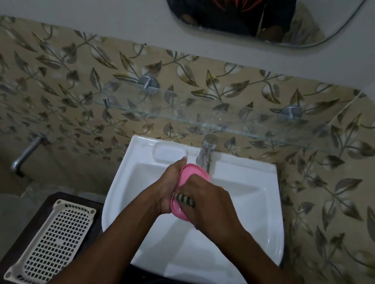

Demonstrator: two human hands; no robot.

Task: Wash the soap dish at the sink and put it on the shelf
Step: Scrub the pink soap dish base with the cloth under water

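A pink soap dish [191, 176] is held on edge over the white sink [265, 216], just below the chrome tap [206, 153]. My left hand [170, 188] grips the dish from its left side. My right hand [206, 205] covers the dish's right side and holds a dark striped scrubbing tool [182, 199] against it. The lower part of the dish is hidden by my fingers. The glass shelf [209, 120] runs along the tiled wall above the tap.
The sink's rim has a moulded soap recess [170, 155] left of the tap. A cream plastic basket [54, 243] lies on a dark stand at lower left. A second wall tap [25, 156] juts out at left. A mirror [262, 12] hangs above.
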